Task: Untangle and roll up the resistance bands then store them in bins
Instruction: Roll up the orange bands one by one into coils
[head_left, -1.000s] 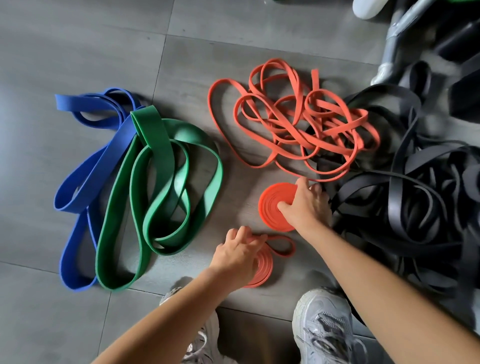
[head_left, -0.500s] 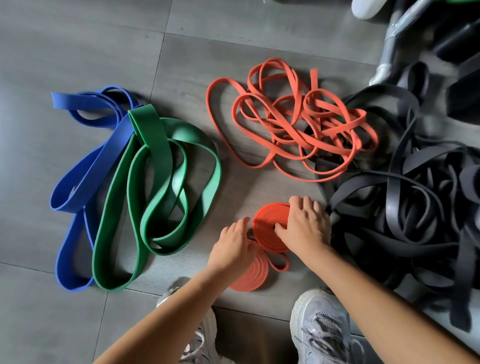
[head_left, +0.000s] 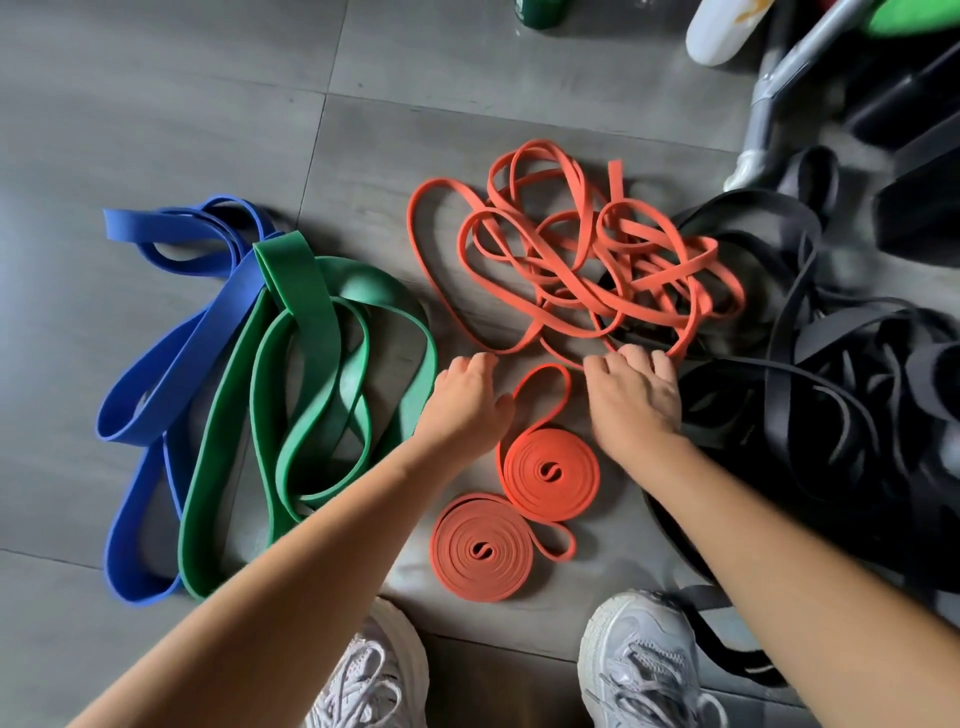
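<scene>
The fingertips of both hands are blurred and turned away, so it cannot be told whether a strand is gripped. The black bands (head_left: 909, 493) are cut off at the right edge. The left hand (head_left: 462, 402), fingers curled, and the right hand (head_left: 636, 402), fingers stretched forward, are placed at the near edge of the tangled orange bands (head_left: 582, 270) on the floor (head_left: 156, 104). Between the forearms, one orange roll (head_left: 550, 473) is laid flat, overlapping a second orange roll (head_left: 480, 551). Each is wound in a tight spiral, with a loose loop left out.
</scene>
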